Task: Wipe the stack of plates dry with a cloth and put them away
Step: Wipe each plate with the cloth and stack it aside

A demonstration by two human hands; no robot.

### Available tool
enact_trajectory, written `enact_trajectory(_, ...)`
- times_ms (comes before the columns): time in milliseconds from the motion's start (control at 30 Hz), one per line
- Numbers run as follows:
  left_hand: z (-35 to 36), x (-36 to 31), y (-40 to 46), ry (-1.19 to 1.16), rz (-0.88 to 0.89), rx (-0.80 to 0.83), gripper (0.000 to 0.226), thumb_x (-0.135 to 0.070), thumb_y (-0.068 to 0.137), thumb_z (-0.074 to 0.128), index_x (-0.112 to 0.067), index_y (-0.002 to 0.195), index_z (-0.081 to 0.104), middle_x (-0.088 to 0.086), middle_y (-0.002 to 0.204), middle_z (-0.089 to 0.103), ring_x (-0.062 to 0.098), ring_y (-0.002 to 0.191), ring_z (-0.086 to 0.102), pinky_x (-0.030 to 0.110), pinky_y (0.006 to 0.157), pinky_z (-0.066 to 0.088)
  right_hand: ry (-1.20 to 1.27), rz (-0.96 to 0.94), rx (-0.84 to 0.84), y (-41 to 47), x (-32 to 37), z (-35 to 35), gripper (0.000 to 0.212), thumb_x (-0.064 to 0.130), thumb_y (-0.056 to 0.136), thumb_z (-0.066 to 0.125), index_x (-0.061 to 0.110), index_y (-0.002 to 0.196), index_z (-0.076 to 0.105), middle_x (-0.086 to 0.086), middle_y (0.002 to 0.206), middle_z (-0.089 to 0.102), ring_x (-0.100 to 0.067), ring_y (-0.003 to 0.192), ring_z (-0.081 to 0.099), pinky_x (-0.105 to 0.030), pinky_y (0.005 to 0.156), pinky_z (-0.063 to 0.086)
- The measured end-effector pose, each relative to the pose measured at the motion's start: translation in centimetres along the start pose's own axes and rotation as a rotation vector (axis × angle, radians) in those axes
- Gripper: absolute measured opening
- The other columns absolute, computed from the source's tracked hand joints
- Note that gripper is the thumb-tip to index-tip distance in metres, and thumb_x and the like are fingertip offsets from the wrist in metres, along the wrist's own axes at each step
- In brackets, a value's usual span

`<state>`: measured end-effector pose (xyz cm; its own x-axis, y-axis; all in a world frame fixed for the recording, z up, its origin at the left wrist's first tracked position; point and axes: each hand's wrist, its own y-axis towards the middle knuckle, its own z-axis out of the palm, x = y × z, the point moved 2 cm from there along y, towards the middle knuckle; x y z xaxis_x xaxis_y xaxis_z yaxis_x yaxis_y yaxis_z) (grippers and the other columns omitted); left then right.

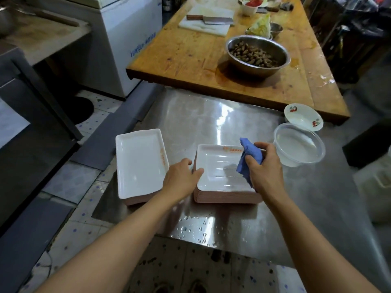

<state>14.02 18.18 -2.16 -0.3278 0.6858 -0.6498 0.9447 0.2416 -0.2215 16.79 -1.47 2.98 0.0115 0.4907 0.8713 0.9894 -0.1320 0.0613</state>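
Observation:
A tall stack of white rectangular plates (220, 172) with pink undersides stands on the steel table (211, 115). My right hand (264, 166) grips a crumpled blue cloth (247, 157) over the right side of the top plate. My left hand (182, 176) holds the left rim of that top plate, thumb on its edge. To the left, a shorter stack of the same plates (139, 161) sits at the table's left edge.
A clear plastic bowl (299, 144) and a small white bowl with red print (302, 117) stand right of the plates. Water drops lie on the table's near edge. Beyond is a wooden table (190, 56) with a metal bowl of peanuts (257, 55), a cleaver and a cutting board.

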Motion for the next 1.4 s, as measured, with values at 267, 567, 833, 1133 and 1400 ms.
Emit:
enact_trajectory(267, 1.4, -0.8, 0.7, 0.088, 0.027, 0.087, 0.031, -0.026, 0.093, 0.045, -0.012, 0.118, 0.056, 0.013, 0.112, 0.062, 0.032, 0.101, 0.056, 0.037, 0.084, 0.046, -0.006, 0.094, -0.092, 0.6, -1.5, -3.0, 0.025, 0.016, 0.090, 0.055, 0.029, 0.107, 0.043, 0.009, 0.093, 0.054, -0.022, 0.089, 0.062, -0.041, 0.074, 0.055)
enact_trajectory(567, 1.1, -0.3, 0.9, 0.018, 0.050, 0.020, 0.032, -0.022, 0.095, 0.040, -0.017, 0.125, 0.052, 0.013, 0.111, 0.058, 0.028, 0.096, 0.054, 0.034, 0.081, 0.045, -0.123, 0.082, -0.156, 0.6, -2.8, -3.8, 0.025, 0.011, 0.087, 0.057, 0.022, 0.106, 0.046, 0.002, 0.103, 0.054, -0.012, 0.088, 0.053, -0.021, 0.071, 0.043)
enact_trajectory(833, 1.3, -0.2, 1.0, -0.073, 0.066, -0.025, 0.027, -0.017, 0.093, 0.045, -0.013, 0.117, 0.057, 0.009, 0.101, 0.064, 0.019, 0.079, 0.047, 0.026, 0.069, 0.034, -0.747, -0.064, 0.133, -1.2, -3.6, -1.9, 0.030, 0.018, 0.086, 0.057, 0.008, 0.115, 0.057, -0.015, 0.139, 0.037, -0.033, 0.124, 0.034, -0.035, 0.098, 0.032)
enact_trajectory(1133, 1.3, -0.3, 0.8, -0.157, 0.109, -0.049, 0.031, -0.008, 0.086, 0.053, -0.027, 0.064, 0.040, -0.011, 0.055, 0.039, 0.006, 0.051, 0.036, 0.009, 0.049, 0.033, -0.652, -0.023, 0.052, 1.8, -4.2, -0.5, 0.015, 0.005, 0.084, 0.044, 0.002, 0.092, 0.056, -0.014, 0.105, 0.055, -0.031, 0.092, 0.053, -0.039, 0.077, 0.044)
enact_trajectory(1400, 1.2, -0.2, 0.8, -0.167, 0.124, -0.010, 0.028, -0.009, 0.085, 0.053, -0.027, 0.067, 0.044, -0.009, 0.057, 0.041, 0.006, 0.052, 0.038, 0.009, 0.050, 0.033, -0.568, -0.060, -0.057, 3.5, -3.4, 2.6, 0.015, 0.007, 0.091, 0.042, 0.007, 0.099, 0.056, -0.013, 0.108, 0.052, -0.027, 0.095, 0.049, -0.032, 0.077, 0.033)
